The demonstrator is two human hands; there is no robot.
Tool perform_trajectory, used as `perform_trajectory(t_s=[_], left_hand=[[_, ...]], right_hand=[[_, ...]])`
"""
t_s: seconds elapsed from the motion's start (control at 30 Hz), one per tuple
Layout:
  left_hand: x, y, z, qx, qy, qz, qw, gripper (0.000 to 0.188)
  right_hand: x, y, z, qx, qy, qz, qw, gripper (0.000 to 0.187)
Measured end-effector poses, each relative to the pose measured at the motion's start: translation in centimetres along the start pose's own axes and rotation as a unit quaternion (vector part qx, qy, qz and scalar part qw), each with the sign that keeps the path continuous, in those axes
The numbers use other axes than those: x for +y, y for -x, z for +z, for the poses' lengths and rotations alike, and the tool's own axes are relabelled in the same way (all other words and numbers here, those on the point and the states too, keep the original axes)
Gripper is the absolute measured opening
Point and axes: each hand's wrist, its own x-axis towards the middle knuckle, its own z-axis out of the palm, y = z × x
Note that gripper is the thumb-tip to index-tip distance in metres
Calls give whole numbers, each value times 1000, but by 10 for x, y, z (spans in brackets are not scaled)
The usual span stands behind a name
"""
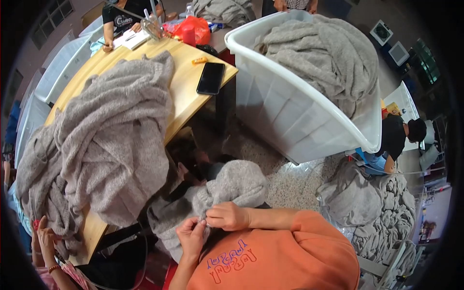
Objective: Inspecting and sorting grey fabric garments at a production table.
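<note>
A grey knit garment [235,182] lies bunched over my lap. My left hand [191,236] pinches a small bit of its edge between thumb and fingertips. Close beside it, my right hand [226,216] is closed on the same edge, fingers curled and thumb pressed in. The fingertips of both hands almost meet in front of my orange top. Whether something small, such as a thread or needle, is between them is too fine to make out.
A heap of grey knitwear [116,130] covers much of the wooden table [191,101], where a black phone [210,78] lies. A white bin [299,116] holds more knitwear, and further piles [382,212] lie at right. Co-workers sit around; one's hand [47,241] is at lower left.
</note>
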Motion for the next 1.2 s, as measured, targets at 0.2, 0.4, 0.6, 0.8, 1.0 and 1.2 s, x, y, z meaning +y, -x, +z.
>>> perform_trajectory(t_s=[0.2,0.4,0.6,0.8,1.0,1.2], left_hand=[[7,1,-3,30,-206,85,974,6],[-8,0,2,60,-99,87,989,3],[-22,-4,4,96,-170,174,965,4],[-27,-6,1,114,-247,231,934,7],[-39,-7,-2,114,-180,158,964,5],[-46,-10,-2,103,-208,175,957,5]], right_hand=[[9,0,10,-9,-110,50,993,17],[4,6,18,-10,-58,96,994,18],[-2,5,24,4,-100,194,976,18],[2,4,23,-117,-66,275,952,24],[4,9,27,-111,-54,264,957,6],[4,12,28,-120,-34,282,951,6]])
